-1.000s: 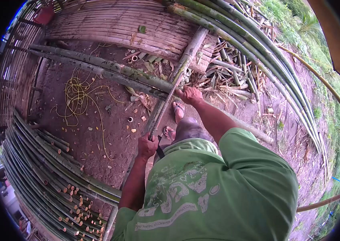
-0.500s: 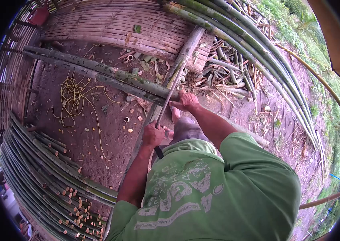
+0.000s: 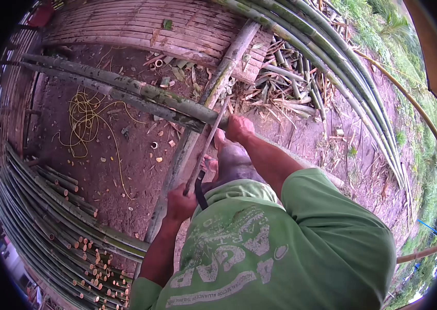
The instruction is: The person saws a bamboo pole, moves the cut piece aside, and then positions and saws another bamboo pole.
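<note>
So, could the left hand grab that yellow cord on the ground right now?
Probably not: the left hand is wrapped around a long thin tool, and a pole runs between that hand and the yellow cord.

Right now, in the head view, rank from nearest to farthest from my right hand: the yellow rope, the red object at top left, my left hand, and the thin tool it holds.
From your right hand:
1. Thin tool: passing just left.
2. Left hand: lower left, gripping the tool.
3. Yellow rope: tangled, farther left.
4. Red object: far upper left.
</note>
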Demonstrator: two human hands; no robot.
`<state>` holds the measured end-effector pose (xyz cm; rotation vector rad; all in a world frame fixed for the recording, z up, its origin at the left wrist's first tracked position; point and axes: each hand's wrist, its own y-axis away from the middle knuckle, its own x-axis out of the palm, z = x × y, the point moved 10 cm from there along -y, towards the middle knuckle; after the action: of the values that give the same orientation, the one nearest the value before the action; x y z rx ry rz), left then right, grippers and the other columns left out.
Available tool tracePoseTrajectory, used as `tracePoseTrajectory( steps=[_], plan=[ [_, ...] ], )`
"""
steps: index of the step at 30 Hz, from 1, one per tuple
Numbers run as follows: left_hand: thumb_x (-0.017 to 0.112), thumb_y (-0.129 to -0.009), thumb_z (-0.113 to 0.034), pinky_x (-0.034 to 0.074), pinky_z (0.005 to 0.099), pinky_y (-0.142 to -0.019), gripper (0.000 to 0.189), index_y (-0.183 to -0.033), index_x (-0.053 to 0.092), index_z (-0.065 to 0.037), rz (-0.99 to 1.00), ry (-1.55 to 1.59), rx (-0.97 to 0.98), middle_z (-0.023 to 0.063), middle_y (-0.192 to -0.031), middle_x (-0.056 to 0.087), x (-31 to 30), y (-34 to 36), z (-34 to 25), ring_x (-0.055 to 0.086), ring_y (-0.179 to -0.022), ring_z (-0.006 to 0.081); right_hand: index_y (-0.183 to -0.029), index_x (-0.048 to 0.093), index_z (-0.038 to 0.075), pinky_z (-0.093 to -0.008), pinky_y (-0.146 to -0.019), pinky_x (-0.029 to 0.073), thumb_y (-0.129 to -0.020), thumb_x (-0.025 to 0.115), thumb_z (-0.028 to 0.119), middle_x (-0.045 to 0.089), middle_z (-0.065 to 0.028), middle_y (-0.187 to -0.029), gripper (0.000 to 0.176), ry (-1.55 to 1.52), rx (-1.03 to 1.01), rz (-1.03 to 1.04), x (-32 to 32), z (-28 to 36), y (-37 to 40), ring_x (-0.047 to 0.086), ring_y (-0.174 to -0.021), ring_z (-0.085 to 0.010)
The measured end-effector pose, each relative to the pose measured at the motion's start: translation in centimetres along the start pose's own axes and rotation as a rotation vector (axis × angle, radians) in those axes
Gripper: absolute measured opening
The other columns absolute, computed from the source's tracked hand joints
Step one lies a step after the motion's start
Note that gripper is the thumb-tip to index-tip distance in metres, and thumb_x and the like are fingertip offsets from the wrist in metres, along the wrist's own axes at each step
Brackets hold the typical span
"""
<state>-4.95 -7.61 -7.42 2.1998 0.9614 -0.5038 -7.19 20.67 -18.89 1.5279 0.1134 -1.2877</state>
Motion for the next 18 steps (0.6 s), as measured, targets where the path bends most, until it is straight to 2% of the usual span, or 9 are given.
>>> tracePoseTrajectory(
  steps=[1, 3, 5, 8, 10, 12, 14, 16, 18],
  plan=[
    [0.055, -0.074, -0.008, 0.044, 0.0480, -0.055, 0.010, -0.073, 0.052, 0.001, -0.016, 0.000, 0.021, 0.0235, -0.063, 0.056, 0.6, -1.7, -0.8, 0.059, -0.063, 0.0419, -0.101, 0.064, 0.007, -0.0404, -0.079, 0.054, -0.073, 0.061, 0.014, 0.066, -0.0178, -0.101, 0.029, -0.002, -0.002, -0.002, 0.2, 0.1, -0.3, 0.065, -0.095, -0.0318],
    [0.054, -0.073, -0.007, 0.040, 0.0415, -0.049, 0.009, -0.072, 0.052, 0.002, -0.164, 0.072, 0.164, 0.0209, -0.056, 0.049, 1.2, -4.9, -3.0, 0.052, -0.050, 0.0350, -0.100, 0.064, 0.007, -0.0402, -0.079, 0.054, -0.073, 0.062, 0.015, 0.066, -0.0172, -0.101, 0.029, -0.012, -0.002, 0.004, 0.0, 0.1, -0.6, 0.065, -0.095, -0.0312],
    [0.055, -0.072, -0.008, 0.040, 0.0422, -0.049, 0.010, -0.071, 0.051, 0.002, -0.154, 0.100, 0.151, 0.0212, -0.057, 0.049, 1.2, -4.8, -4.5, 0.052, -0.051, 0.0359, -0.099, 0.065, 0.007, -0.0400, -0.079, 0.054, -0.072, 0.063, 0.015, 0.066, -0.0166, -0.101, 0.028, -0.013, 0.001, 0.015, 0.0, -0.1, -0.1, 0.065, -0.095, -0.0308],
    [0.057, -0.071, -0.007, 0.040, 0.0423, -0.049, 0.011, -0.069, 0.050, 0.001, -0.108, 0.061, 0.074, 0.0207, -0.056, 0.049, -0.7, -0.6, -3.3, 0.051, -0.050, 0.0361, -0.099, 0.065, 0.008, -0.0397, -0.079, 0.054, -0.071, 0.064, 0.015, 0.067, -0.0160, -0.101, 0.028, 0.009, -0.021, 0.037, -0.6, 0.7, -0.2, 0.065, -0.095, -0.0304],
    [0.056, -0.072, -0.008, 0.045, 0.0484, -0.056, 0.009, -0.074, 0.054, 0.001, 0.044, -0.002, -0.109, 0.0247, -0.063, 0.056, -2.7, 3.8, -2.3, 0.060, -0.063, 0.0424, -0.099, 0.065, 0.008, -0.0395, -0.080, 0.054, -0.071, 0.064, 0.015, 0.067, -0.0155, -0.102, 0.029, -0.004, -0.005, 0.073, -0.1, 0.4, 0.0, 0.065, -0.095, -0.0304],
    [0.056, -0.072, -0.008, 0.045, 0.0485, -0.056, 0.010, -0.073, 0.053, 0.001, 0.039, -0.012, -0.093, 0.0245, -0.062, 0.055, -2.7, 3.8, -1.4, 0.060, -0.062, 0.0421, -0.099, 0.065, 0.007, -0.0394, -0.080, 0.054, -0.072, 0.063, 0.015, 0.067, -0.0156, -0.102, 0.028, -0.005, -0.012, 0.064, 0.5, 0.4, 0.0, 0.065, -0.096, -0.0307],
    [0.058, -0.073, -0.010, 0.047, 0.0471, -0.057, 0.012, -0.074, 0.056, 0.002, -0.015, -0.052, 0.035, 0.0251, -0.065, 0.058, -1.6, 0.4, -3.3, 0.062, -0.065, 0.0408, -0.098, 0.065, 0.007, -0.0394, -0.080, 0.054, -0.072, 0.063, 0.016, 0.067, -0.0159, -0.102, 0.028, 0.006, -0.014, 0.035, 0.0, 0.2, -0.4, 0.065, -0.096, -0.0310],
    [0.059, -0.075, -0.012, 0.050, 0.0464, -0.060, 0.016, -0.080, 0.060, 0.003, -0.046, 0.025, -0.014, 0.0256, -0.071, 0.061, 1.2, -6.4, -5.3, 0.063, -0.071, 0.0412, -0.098, 0.065, 0.006, -0.0395, -0.080, 0.054, -0.073, 0.062, 0.017, 0.066, -0.0166, -0.102, 0.028, -0.002, 0.011, 0.007, -0.1, 0.3, 0.2, 0.065, -0.096, -0.0313],
    [0.059, -0.076, -0.013, 0.050, 0.0463, -0.062, 0.019, -0.085, 0.061, 0.003, -0.032, 0.033, 0.007, 0.0256, -0.075, 0.062, 1.7, -7.2, -6.0, 0.063, -0.073, 0.0414, -0.099, 0.065, 0.006, -0.0395, -0.081, 0.054, -0.073, 0.061, 0.018, 0.066, -0.0170, -0.102, 0.029, 0.031, -0.002, 0.032, 0.1, 0.1, 0.2, 0.065, -0.096, -0.0316]
  ],
)
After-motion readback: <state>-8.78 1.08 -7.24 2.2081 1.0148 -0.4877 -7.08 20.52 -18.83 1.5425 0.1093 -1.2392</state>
